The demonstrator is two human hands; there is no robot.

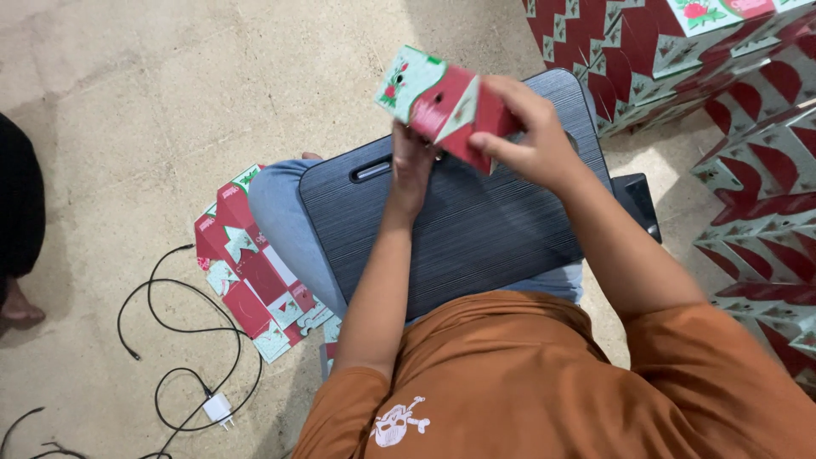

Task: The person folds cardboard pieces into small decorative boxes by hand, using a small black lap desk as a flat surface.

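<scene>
Above my lap: one small carton (438, 100), red and pale green with a flower print, held up over the far edge of the board, tilted, its pale green end up and to the left.
Right hand: my right hand (523, 136) grips the carton's red end from the right, thumb along the near side, fingers curled over the top.
Left hand: my left hand (412, 166) reaches up from below, fingers pressed against the carton's underside near the middle; both hands are closed on the same carton.
Carton detail: two small dark holes show on the red face turned toward me.
Board: one dark grey lap board (459, 229) with a fine ribbed surface and one slot handle at its far left, lying across my knees; the carton is above it, not resting on it.
Legs and shirt: blue jeans under the board, orange shirt with one white skull print low in the view.
Floor, left: one loose pile of flat, unfolded cartons (251, 268) in the same red and green, just beside my left knee.
Floor, further left: one black cable (161, 340) in loops, ending at one white charger plug (218, 409).
Right side: a big stack of finished cartons (748, 153), too many to count, rising beside my right arm.
Left edge: one bare foot (19, 311) of another person, well apart from me.
</scene>
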